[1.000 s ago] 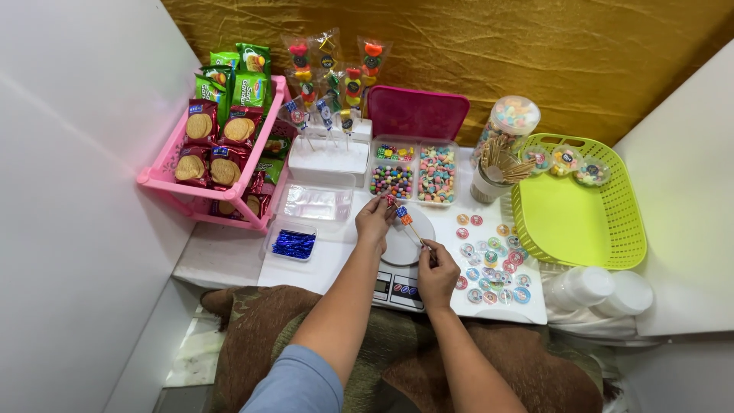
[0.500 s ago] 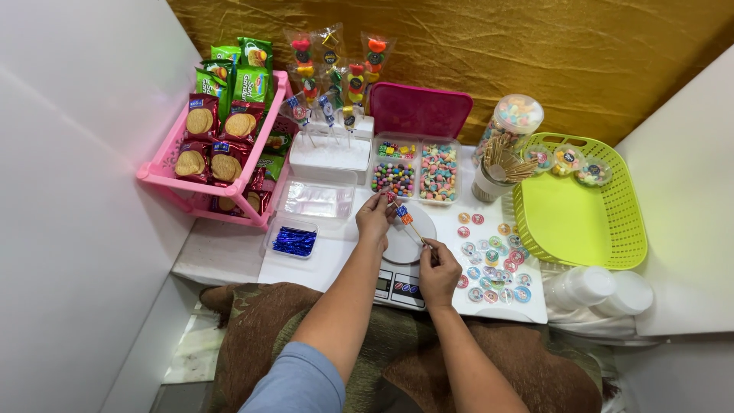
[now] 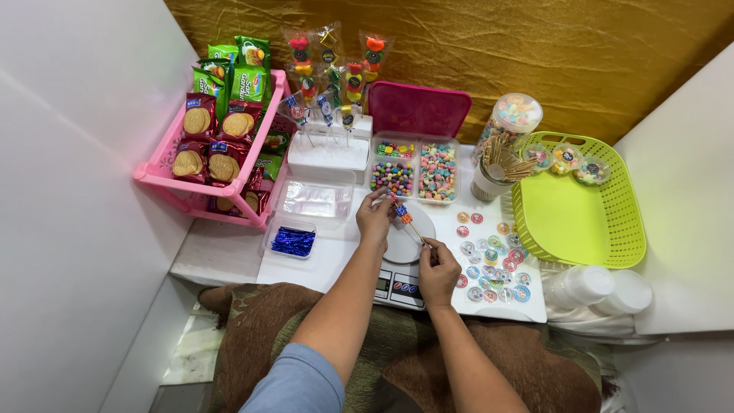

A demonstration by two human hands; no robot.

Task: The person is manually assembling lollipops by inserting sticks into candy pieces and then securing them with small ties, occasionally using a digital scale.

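Wooden skewer (image 3: 414, 228), pinched in the right hand (image 3: 438, 274), carries a few candies (image 3: 401, 213) the left hand (image 3: 375, 218) pinches on; most of its length looks bare.

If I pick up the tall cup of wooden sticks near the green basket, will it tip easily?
Probably yes. The cup of sticks looks narrow and tall, and the sticks fan out above its rim, so it seems top-heavy. It likely weighs little, so a push near the green basket might topple it.
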